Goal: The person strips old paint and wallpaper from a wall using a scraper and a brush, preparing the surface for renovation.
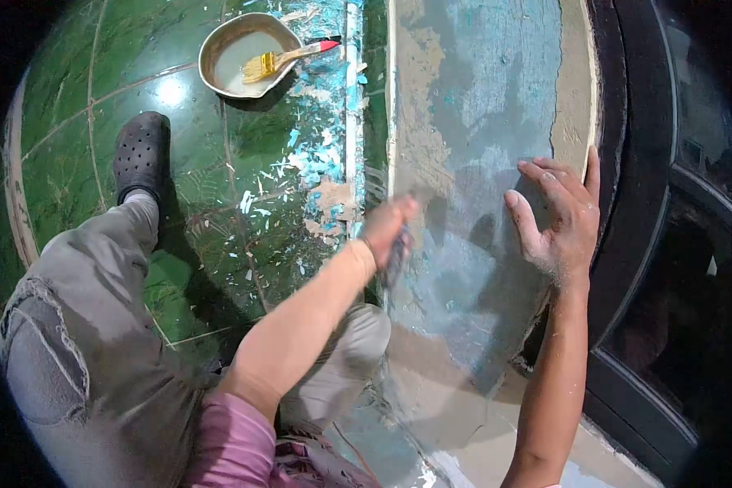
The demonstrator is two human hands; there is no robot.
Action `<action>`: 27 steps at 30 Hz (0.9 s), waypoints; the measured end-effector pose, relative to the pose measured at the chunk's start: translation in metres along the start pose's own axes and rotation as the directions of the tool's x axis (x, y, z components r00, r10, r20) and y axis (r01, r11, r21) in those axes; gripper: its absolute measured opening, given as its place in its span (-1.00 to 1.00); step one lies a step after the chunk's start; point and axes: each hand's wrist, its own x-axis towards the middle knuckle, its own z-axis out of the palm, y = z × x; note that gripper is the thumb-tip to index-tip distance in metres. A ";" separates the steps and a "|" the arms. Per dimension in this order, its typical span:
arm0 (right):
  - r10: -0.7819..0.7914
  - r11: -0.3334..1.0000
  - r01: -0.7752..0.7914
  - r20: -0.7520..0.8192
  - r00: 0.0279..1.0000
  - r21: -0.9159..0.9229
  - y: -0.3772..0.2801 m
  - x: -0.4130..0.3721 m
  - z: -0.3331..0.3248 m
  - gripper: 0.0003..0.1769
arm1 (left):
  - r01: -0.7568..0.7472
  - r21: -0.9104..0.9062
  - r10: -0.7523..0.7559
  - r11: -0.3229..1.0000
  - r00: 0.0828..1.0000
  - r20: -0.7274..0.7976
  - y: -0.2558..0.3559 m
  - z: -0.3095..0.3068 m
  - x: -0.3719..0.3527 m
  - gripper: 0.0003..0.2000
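Observation:
My left hand (390,232) is closed around a dark-handled tool (395,259), held against or just over the wall. Motion smears both, and the tool's working end is too blurred to make out. The wall surface (496,89) has worn blue paint with bare grey-beige patches at its sides. On the right part of it rests my right hand (563,211), fingers stretched and thumb apart, with pale dust on the skin. It holds nothing and lies close to the dark door frame (614,163).
A shallow bowl (211,69) stands on the green tiled floor (57,114), a paintbrush (289,57) with a red-tipped handle lying across it. Blue and white paint flakes (321,154) litter the floor along the wall's base. My shoe (141,154) is at left; dark glass panels (667,285) are at right.

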 end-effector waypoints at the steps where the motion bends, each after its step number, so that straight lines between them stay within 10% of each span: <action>1: 0.003 1.000 -0.003 -0.012 1.000 0.010 0.001 0.001 0.002 -0.69 | -0.026 0.039 0.027 0.999 0.999 -0.042 0.003 0.015 -0.010 -0.44; 7: -0.011 1.000 0.011 0.006 1.000 -0.002 0.001 0.001 -0.001 -0.69 | 0.051 0.011 -0.049 0.999 0.990 -0.134 -0.005 -0.004 0.010 -0.49; 11: -0.009 1.000 0.009 0.009 1.000 0.015 0.002 0.001 0.000 -0.68 | -0.117 0.202 0.153 0.972 0.973 -0.174 -0.030 0.025 -0.015 -0.44; 14: -0.017 1.000 0.017 0.010 1.000 -0.001 0.002 0.001 -0.001 -0.68 | 0.077 -0.015 -0.078 0.997 0.990 -0.121 -0.028 -0.036 0.041 -0.43; 25: -0.031 1.000 0.031 -0.004 1.000 0.005 0.006 0.000 0.001 -0.67 | -0.132 0.444 0.219 0.886 0.964 -0.150 -0.019 0.043 -0.022 -0.42; 27: -0.023 1.000 0.023 -0.004 1.000 0.009 0.003 -0.004 0.001 -0.68 | -0.164 0.275 0.224 0.947 0.953 -0.204 -0.005 0.031 -0.010 -0.43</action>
